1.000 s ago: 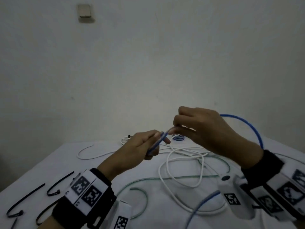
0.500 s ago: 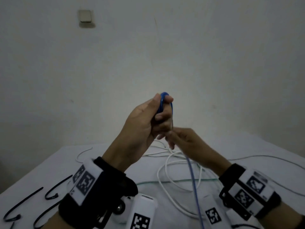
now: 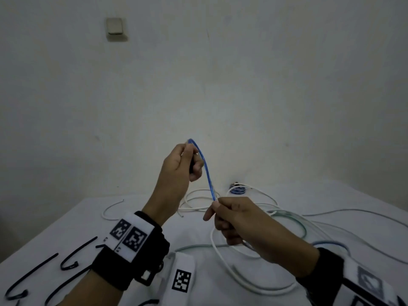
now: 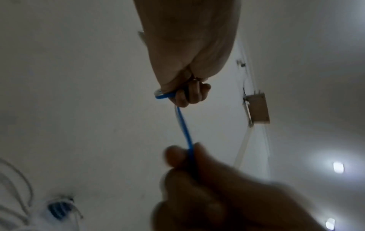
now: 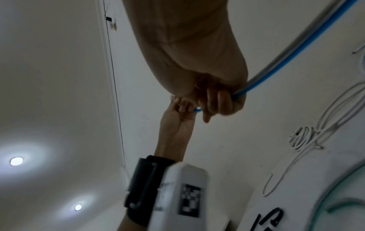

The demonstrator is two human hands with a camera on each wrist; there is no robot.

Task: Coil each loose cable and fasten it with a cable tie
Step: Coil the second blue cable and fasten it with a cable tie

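The left hand is raised above the tabletop, its fingers curled and clamped on the top end of the blue cable; the cable bends over at the thumb and drops in a taut slant down to the right hand, lower and nearer; there the right hand's fingers are closed round the cable, thumb and forefinger pinching it where it enters the fist. In the right wrist view the blue cable leaves the fist on the other side and runs up and off to the right.

On the tabletop beneath the hands lie loose cables; a white cable loops near the right forearm, a pale green cable curves to the right of it, and more thin white strands lie farther back behind the hands. At the far edge sits a small blue coil, already wound. To the near left, several black cable ties lie well apart from the cables, each bent into a hook. Both wrists wear black bands with white tag blocks; high on the wall is a pale wall switch.
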